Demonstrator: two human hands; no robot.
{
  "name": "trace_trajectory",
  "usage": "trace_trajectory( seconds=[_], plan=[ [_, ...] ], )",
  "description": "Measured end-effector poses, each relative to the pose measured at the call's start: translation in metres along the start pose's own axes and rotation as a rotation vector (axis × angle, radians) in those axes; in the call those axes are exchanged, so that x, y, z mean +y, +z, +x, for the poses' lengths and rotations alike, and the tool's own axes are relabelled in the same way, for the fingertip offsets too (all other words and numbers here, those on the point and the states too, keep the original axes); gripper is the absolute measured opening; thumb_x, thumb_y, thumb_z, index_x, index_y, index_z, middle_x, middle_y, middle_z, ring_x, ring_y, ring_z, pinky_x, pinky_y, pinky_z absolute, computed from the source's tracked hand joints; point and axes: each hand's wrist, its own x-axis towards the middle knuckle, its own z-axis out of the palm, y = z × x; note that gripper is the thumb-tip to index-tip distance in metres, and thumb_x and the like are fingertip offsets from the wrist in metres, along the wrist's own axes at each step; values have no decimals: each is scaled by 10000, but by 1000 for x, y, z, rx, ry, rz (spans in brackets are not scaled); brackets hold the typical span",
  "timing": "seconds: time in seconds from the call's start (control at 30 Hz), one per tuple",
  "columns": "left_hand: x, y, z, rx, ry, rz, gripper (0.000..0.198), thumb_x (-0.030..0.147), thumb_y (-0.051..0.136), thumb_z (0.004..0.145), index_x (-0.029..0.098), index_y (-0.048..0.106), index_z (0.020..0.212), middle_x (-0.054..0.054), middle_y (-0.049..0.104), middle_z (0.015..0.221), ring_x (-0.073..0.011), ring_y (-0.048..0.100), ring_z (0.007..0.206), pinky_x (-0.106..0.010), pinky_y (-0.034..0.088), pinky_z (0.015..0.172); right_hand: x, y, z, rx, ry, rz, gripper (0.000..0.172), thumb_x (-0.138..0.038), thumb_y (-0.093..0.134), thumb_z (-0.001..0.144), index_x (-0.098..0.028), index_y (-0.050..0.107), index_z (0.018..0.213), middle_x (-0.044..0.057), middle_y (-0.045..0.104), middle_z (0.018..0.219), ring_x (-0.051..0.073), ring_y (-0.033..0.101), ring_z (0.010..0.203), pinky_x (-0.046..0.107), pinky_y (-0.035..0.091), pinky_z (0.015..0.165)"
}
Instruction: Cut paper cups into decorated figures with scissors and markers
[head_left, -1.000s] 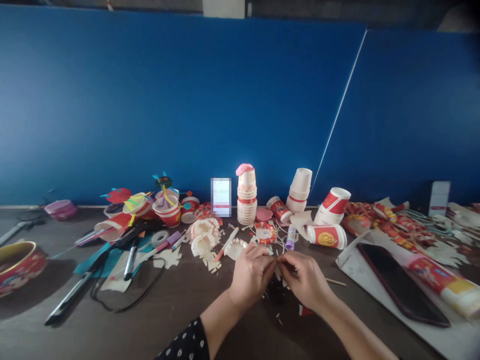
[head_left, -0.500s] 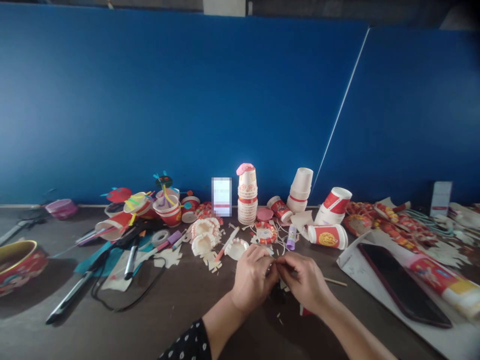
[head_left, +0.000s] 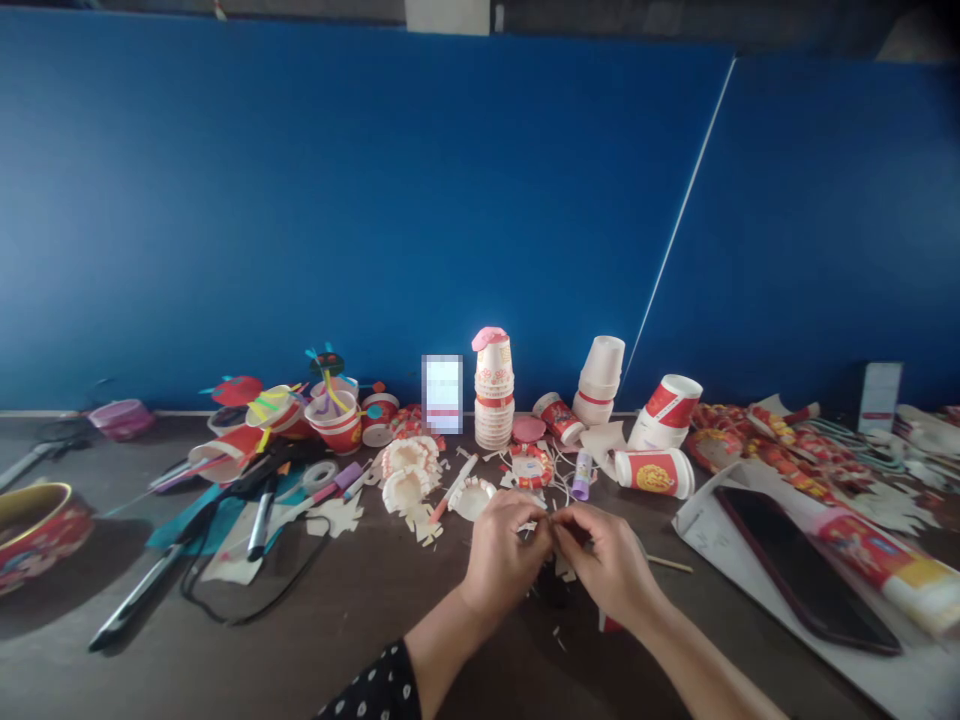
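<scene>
My left hand [head_left: 504,548] and my right hand [head_left: 600,556] meet over the table, thumbs and fingertips pinched close together. Whatever lies between the fingers is too small and too covered to name. Below them, partly hidden by the hands, is a dark object [head_left: 551,588] I cannot make out, with paper scraps around it. A cut paper-cup piece with a fringed rim [head_left: 472,497] lies just beyond my left hand. Past the right hand stands a purple glue stick [head_left: 581,477]. A thin wooden stick [head_left: 670,564] pokes out beside my right wrist.
Stacked paper cups [head_left: 494,400] stand at the back, by a blue partition [head_left: 450,200]. A red cup [head_left: 655,473] lies right of centre. A phone [head_left: 806,568] rests on white paper at right. Markers [head_left: 261,522], a black cord and decorated cups [head_left: 335,425] crowd the left.
Both hands stay pinched together in nearly the same place, with the fingers of my left hand shifting slightly. The objects on the table have not moved.
</scene>
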Motion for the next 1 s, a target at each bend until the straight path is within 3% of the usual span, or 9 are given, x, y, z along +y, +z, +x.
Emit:
trace_trajectory(
  seconds=[0.57, 0.8, 0.9, 1.0],
  plan=[
    [0, -1, 1, 62, -290, -152, 134, 188, 463, 712, 154, 541, 607, 14, 506, 560, -97, 439, 522, -204, 339, 479, 10, 5, 2, 16, 120, 165, 184, -276, 465, 805, -170, 607, 757, 0, 613, 644, 140, 538, 577, 217, 425, 545],
    [1, 1, -2, 13, -295, -105, 221, 214, 490, 704, 160, 454, 493, 29, 431, 506, -88, 400, 510, -208, 330, 493, 18, 7, 5, 104, 197, 233, 180, -321, 499, 793, -165, 576, 748, -3, 570, 620, 128, 507, 551, 210, 412, 517],
    [-3, 3, -3, -4, -351, -207, 70, 200, 519, 686, 148, 558, 663, 22, 501, 553, -95, 452, 525, -208, 366, 501, 19, 7, 5, 107, 187, 278, 162, -310, 506, 789, -166, 576, 767, 4, 585, 647, 133, 520, 569, 216, 427, 534],
    [-5, 4, -1, -31, -429, -326, 214, 195, 539, 675, 134, 590, 874, 6, 557, 607, -105, 493, 539, -215, 399, 506, 19, 7, 4, 97, 189, 311, 157, -307, 505, 791, -167, 575, 793, 9, 595, 668, 139, 533, 586, 224, 437, 551]
  ],
)
